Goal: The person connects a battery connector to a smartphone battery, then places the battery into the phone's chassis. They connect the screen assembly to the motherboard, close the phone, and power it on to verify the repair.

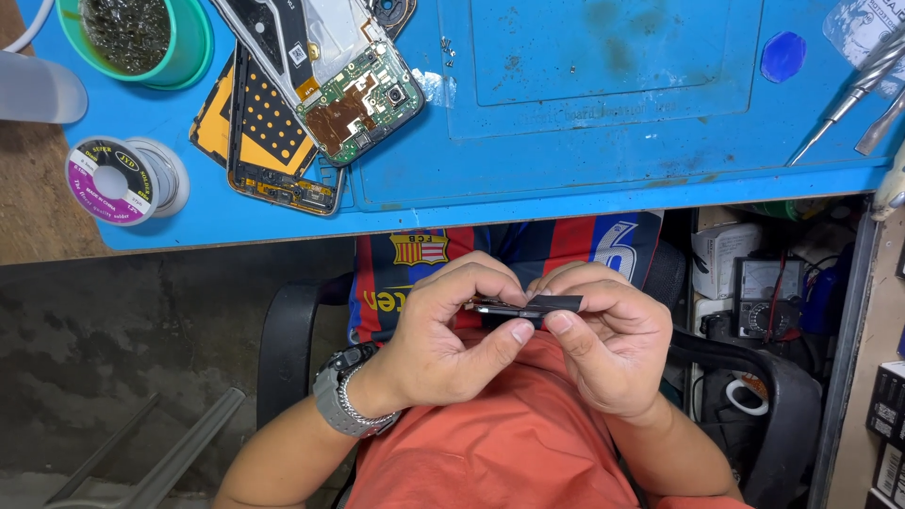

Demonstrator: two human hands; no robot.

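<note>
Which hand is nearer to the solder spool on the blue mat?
Left. The left hand sits below and right of the solder spool; the right hand is farther right. Both pinch a small dark part.

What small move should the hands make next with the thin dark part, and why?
Probably lift the part back over the blue mat. Both hands, left and right, pinch it over the lap, where a drop could lose it.
</note>
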